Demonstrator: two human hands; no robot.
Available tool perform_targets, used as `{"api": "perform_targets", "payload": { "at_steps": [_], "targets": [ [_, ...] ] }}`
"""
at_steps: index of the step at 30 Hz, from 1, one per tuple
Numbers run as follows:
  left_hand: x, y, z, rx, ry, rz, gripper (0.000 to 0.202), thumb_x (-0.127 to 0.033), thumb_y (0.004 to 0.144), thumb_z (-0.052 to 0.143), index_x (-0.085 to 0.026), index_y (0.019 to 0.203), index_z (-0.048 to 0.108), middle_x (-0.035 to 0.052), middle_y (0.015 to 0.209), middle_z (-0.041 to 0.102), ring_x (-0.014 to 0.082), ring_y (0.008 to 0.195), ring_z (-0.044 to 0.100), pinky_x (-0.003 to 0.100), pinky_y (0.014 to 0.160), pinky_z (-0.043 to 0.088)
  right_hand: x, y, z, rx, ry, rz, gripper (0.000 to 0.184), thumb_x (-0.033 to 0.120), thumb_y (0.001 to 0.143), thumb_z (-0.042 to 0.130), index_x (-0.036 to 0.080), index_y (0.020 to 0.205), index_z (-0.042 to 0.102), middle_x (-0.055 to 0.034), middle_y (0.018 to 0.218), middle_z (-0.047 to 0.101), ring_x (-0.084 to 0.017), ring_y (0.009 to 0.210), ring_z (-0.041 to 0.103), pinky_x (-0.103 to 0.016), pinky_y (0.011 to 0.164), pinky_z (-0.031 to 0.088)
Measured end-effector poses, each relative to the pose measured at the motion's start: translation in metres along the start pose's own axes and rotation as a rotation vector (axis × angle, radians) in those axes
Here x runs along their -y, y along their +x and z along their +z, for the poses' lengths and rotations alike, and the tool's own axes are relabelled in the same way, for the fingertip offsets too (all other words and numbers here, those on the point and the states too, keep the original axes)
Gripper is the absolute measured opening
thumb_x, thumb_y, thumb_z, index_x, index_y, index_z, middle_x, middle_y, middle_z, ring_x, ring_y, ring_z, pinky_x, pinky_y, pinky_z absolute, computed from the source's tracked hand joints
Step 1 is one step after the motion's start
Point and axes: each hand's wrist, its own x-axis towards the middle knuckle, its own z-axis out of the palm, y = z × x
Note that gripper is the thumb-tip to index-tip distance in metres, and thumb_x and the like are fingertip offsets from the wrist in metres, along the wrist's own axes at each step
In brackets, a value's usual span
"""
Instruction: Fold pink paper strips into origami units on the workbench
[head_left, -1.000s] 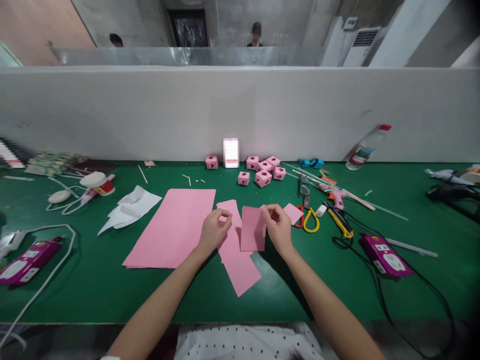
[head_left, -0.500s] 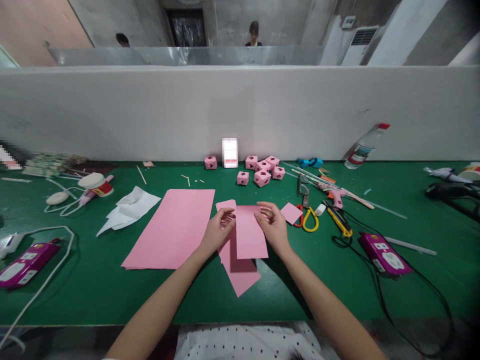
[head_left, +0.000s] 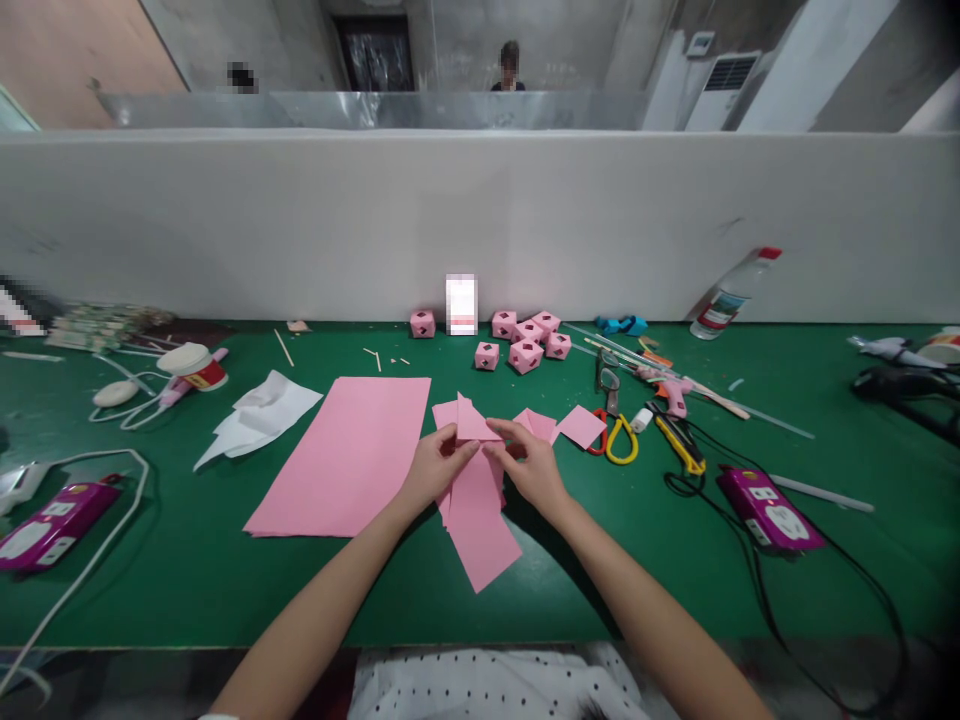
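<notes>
A pink paper strip is between my two hands, its upper part folded over at a slant into a pointed corner. My left hand pinches the fold's left side. My right hand has thumb and forefinger closed on its right end. Beneath them lie more pink strips, one slanting toward the table's front edge; the hands partly cover these. Just past my right fingers sits a creased pink piece, beside a small pink paper square. Left of my left hand is a stack of large pink sheets.
Several pink folded-paper polyhedra and a lit phone stand along the white partition. Scissors, a box cutter, a pink glue gun and a power strip lie rightward. White tissue and a paper cup are leftward.
The strip, flat and held upright before, now has its top folded over at a slant. My right hand has moved slightly left and down, uncovering the creased pink piece.
</notes>
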Motion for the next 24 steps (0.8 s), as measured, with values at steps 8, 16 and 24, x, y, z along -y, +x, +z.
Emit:
{"api": "perform_targets", "payload": {
  "at_steps": [8,16,24],
  "targets": [
    [0.001,-0.001,0.000,-0.013,0.104,-0.002,0.031,-0.043,0.079,0.064,-0.016,0.068,0.054,-0.0039,0.059,0.047,0.0105,0.056,0.045,0.022,0.053,0.036,0.004,0.001,-0.005,-0.090,-0.070,-0.045,0.025,0.035,0.090,0.054,0.022,0.106,0.068,-0.0052,0.097,0.072,-0.019,0.080,0.068,-0.030,0.072,0.054],
    [-0.003,-0.002,-0.002,-0.034,0.073,-0.015,0.028,-0.043,0.079,0.063,-0.015,0.076,0.062,0.0002,0.067,0.060,0.0147,0.062,0.055,0.025,0.056,0.042,-0.009,0.004,-0.002,-0.043,0.185,0.094,0.030,0.030,0.082,0.062,0.020,0.109,0.068,-0.0048,0.090,0.074,-0.021,0.080,0.070,-0.030,0.065,0.058],
    [-0.002,0.003,-0.002,-0.054,-0.095,-0.044,0.016,-0.025,0.075,0.065,-0.016,0.089,0.068,0.0050,0.088,0.069,0.0193,0.080,0.064,0.028,0.070,0.050,-0.002,0.005,-0.003,0.029,0.244,0.032,0.025,0.016,0.080,0.056,0.024,0.095,0.074,-0.0040,0.102,0.073,-0.021,0.097,0.068,-0.036,0.086,0.055]
  ]
}}
